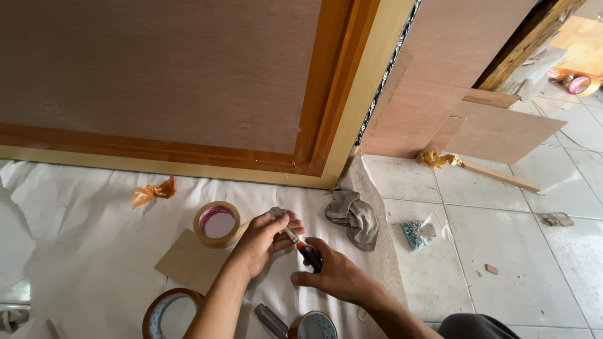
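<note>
Head view: a large wooden panel [163, 69] with an orange-brown frame stands along the far edge of a white sheet [81, 220] spread on the tiled floor. On the sheet's middle, the left hand [264, 242] pinches a small grey piece [276, 214] at a screwdriver's tip, while the right hand [336, 276] is wrapped round the screwdriver [304, 250] by its black and orange handle. A tape roll [217, 223] lies just left of the hands; a grey rag [355, 216] lies near the sheet's right edge.
</note>
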